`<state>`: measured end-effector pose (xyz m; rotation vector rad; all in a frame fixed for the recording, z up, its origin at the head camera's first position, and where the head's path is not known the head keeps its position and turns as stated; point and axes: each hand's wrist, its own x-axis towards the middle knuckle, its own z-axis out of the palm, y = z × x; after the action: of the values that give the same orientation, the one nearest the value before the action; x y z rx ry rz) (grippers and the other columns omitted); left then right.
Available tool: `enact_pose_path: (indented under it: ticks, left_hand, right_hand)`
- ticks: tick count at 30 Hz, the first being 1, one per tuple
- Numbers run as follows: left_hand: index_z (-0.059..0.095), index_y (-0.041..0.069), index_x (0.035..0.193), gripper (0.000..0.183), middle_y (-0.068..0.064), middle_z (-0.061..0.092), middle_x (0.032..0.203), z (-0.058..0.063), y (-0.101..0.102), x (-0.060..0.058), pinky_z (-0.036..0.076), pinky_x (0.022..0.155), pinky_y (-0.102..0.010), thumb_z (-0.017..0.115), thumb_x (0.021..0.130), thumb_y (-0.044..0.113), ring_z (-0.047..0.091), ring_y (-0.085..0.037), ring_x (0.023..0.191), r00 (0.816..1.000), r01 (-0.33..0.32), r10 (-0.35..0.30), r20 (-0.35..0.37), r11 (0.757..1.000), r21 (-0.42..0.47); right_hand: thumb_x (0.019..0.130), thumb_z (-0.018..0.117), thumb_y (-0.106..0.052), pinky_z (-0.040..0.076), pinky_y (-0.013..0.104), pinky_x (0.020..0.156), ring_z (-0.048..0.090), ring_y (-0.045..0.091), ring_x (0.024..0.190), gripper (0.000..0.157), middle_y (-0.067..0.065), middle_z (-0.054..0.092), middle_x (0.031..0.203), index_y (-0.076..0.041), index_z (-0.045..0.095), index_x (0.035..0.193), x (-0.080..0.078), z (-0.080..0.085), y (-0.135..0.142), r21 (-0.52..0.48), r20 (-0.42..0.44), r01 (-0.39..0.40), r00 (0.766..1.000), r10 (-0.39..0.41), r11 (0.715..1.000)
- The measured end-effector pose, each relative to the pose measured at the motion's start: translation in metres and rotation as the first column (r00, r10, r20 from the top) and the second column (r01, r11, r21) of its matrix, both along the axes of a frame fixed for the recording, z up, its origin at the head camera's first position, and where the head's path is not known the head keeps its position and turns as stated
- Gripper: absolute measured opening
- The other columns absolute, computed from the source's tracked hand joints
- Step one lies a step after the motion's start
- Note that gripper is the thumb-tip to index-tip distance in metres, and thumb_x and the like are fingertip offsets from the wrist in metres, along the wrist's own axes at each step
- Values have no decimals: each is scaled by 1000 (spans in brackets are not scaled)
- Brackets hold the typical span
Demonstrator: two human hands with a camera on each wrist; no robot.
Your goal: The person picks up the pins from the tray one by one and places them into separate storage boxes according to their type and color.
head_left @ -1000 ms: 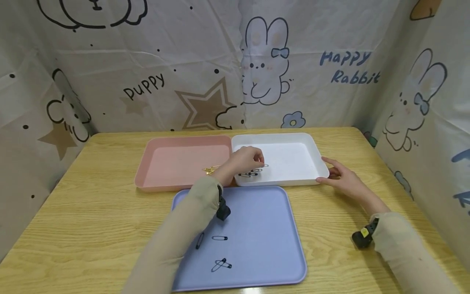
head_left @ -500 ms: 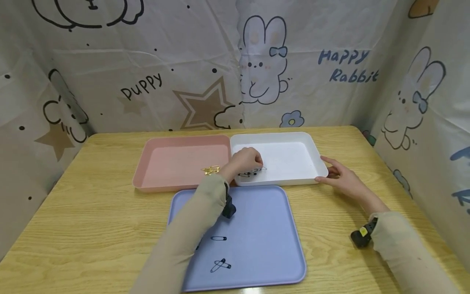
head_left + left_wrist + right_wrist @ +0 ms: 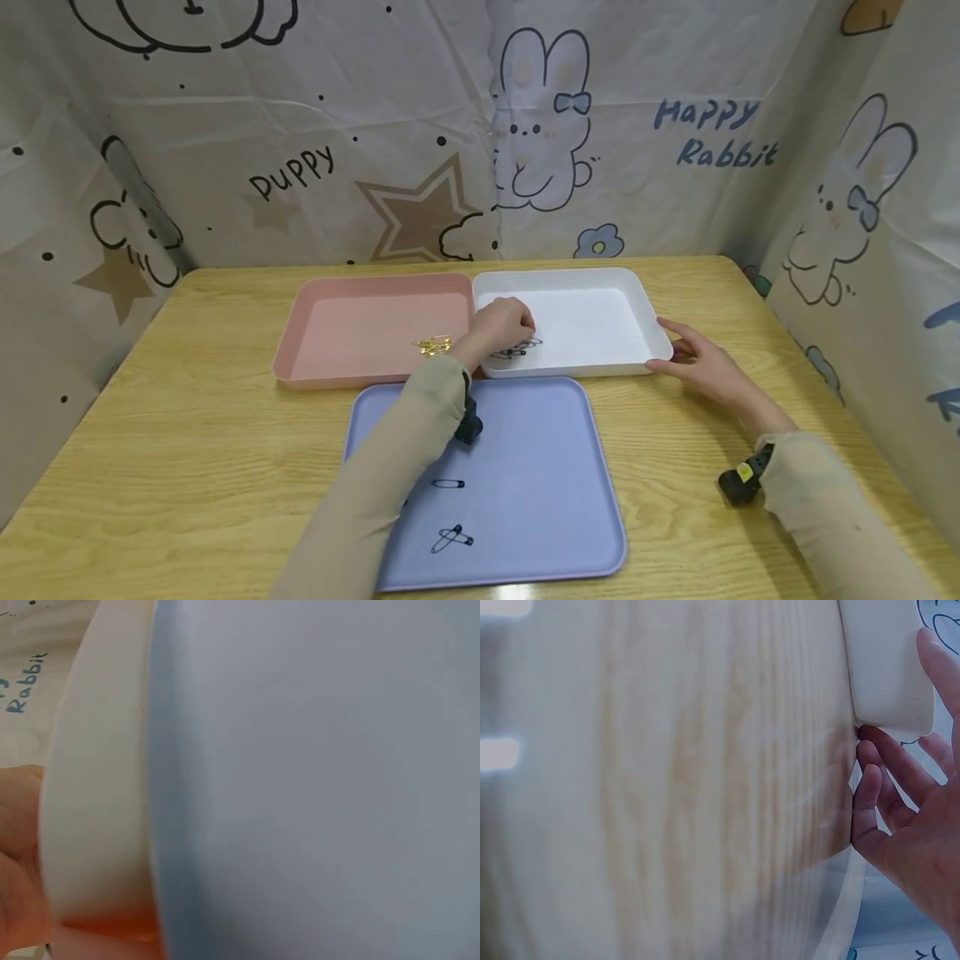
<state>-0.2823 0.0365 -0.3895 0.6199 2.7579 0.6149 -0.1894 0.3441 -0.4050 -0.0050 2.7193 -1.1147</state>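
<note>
My left hand (image 3: 504,323) reaches into the near left corner of the white tray (image 3: 600,321), fingers curled downward. Its fingertips pinch a safety pin right at a small pile of black safety pins (image 3: 513,352). Part of that hand shows at the left edge of the left wrist view, beside the tray walls. My right hand (image 3: 701,362) holds the white tray at its near right corner, thumb at the front and index finger along the side. In the right wrist view, bent fingers (image 3: 889,761) touch the white tray's outer wall (image 3: 891,667).
A pink tray (image 3: 360,325) with gold safety pins (image 3: 432,346) adjoins the white tray on the left. Nearer lies a blue tray (image 3: 540,467) bearing a few black safety pins (image 3: 448,483), partly covered by my left sleeve. A printed curtain (image 3: 420,125) surrounds the wooden table (image 3: 180,433).
My left hand, with the safety pin at its fingertips, has lowered and shifted slightly left onto the pile. My right hand has stayed at the white tray's corner.
</note>
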Motion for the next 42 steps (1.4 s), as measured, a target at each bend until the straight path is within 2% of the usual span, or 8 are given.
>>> enact_pose_path:
  ticks: [6,11,16,23,29,36,42]
  left_hand:
    - [70,17,92,14,5,65,90,10,-5,0,44,75,-29,58,88,23,54,-11,77,999,14,-14,-45,1000,-3]
    - [70,16,94,15,4,65,91,23,-7,6,44,73,-26,58,89,22,53,-11,79,998,46,-46,-44,999,-5]
    - [69,16,95,15,4,64,91,34,-12,17,43,72,-25,58,89,23,53,-11,79,994,94,-94,-47,995,-20]
    - [68,17,96,14,4,62,89,41,-22,34,42,72,-26,59,87,24,53,-12,81,989,143,-145,-34,988,-53]
    - [67,16,99,16,2,60,88,49,-30,47,42,69,-27,59,87,23,52,-13,80,982,172,-177,-70,983,-67]
    - [68,18,98,15,6,64,89,48,-46,67,43,65,-25,60,87,24,54,-8,75,955,243,-255,-154,966,-94]
    - [68,19,94,11,8,62,83,46,-58,83,41,64,-23,62,85,22,52,-7,72,950,261,-272,-150,961,-90]
  right_hand:
    - [78,63,-52,31,56,94,40,39,120,91,27,42,131,-21,12,147,0,0,-1,3,0,-5,1000,5,1000]
    - [77,62,-53,30,56,94,38,39,122,92,27,39,134,-20,13,147,0,1,2,-4,9,-2,1000,2,1000]
    - [77,63,-53,30,56,95,38,39,122,92,27,39,134,-18,14,147,0,3,5,-4,9,-11,1000,11,1000]
    - [77,63,-52,31,57,94,42,39,117,92,27,44,129,-15,15,146,0,3,5,27,5,-30,1000,30,999]
    - [78,63,-51,31,57,94,43,39,116,92,27,43,129,-14,14,146,-2,6,1,34,-1,-45,999,45,998]
    - [79,63,-49,35,54,89,45,37,111,91,25,45,125,-14,13,146,-4,7,-3,53,-2,-55,998,55,997]
    - [79,63,-49,38,48,85,46,36,108,91,24,46,123,-14,12,146,-5,6,-2,65,-4,-61,998,62,996]
